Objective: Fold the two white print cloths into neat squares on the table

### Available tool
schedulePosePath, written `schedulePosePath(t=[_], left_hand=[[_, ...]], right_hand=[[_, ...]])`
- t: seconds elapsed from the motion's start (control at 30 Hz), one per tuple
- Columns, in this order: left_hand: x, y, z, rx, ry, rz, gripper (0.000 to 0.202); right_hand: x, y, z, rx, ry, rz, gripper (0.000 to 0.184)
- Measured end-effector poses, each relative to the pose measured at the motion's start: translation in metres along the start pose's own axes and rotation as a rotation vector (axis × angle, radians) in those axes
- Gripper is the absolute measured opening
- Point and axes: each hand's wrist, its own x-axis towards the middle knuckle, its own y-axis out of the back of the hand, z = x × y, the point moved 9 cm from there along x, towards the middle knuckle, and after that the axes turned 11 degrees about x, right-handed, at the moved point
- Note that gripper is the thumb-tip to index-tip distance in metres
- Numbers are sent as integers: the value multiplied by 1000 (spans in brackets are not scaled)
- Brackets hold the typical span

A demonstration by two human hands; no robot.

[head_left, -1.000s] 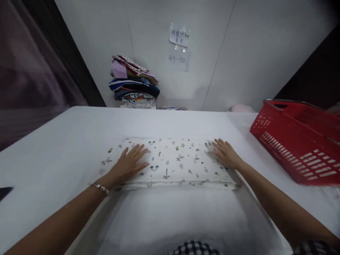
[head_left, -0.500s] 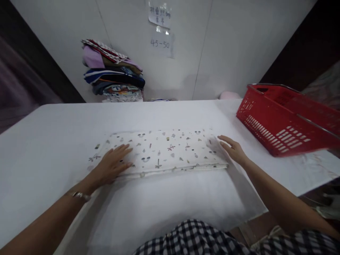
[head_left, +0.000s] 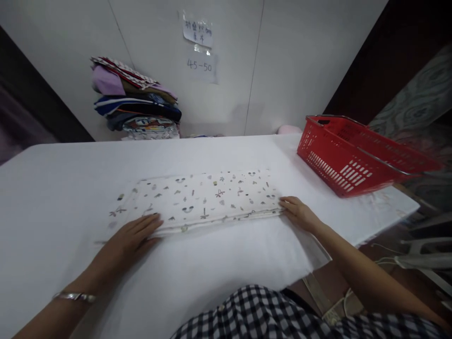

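Note:
A folded white cloth (head_left: 208, 197) printed with small figures lies as a long strip on the white table, its layered near edge facing me. At the near left edge, my left hand (head_left: 130, 238) has its fingers together over the cloth and its thumb just below the edge, closed on it. My right hand (head_left: 300, 214) pinches the near right corner between fingers and thumb. How far the thumbs reach under the layers is hidden.
A red plastic basket (head_left: 339, 160) with metal handles stands at the table's right side. Against the wall at the back left rises a stack of folded fabrics (head_left: 136, 103). Paper notes (head_left: 199, 66) hang on the wall. The white table (head_left: 219, 263) ends close to my checked clothing.
Both hands have drawn toward me, from the cloth's top and right side to its near edge. The fingers have closed on that edge. The view has turned slightly right.

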Motion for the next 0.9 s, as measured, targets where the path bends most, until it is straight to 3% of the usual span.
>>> schedulePosePath(t=[0.13, 0.3, 0.5, 0.67, 0.9], left_hand=[[1, 1, 1, -8, 46, -40, 46], [0, 1, 1, -6, 129, -40, 51], [-2, 5, 13, -23, 107, -74, 54], [12, 15, 39, -67, 90, -39, 47], [43, 14, 71, -180, 11, 31, 32]], right_hand=[[-1, -7, 5, -23, -46, -36, 31], [-15, -8, 9, -33, -66, 12, 33], [-20, -10, 8, -86, -3, 15, 33], [5, -26, -40, -54, 140, -4, 37], [58, -72, -115, 113, 283, -89, 29]])
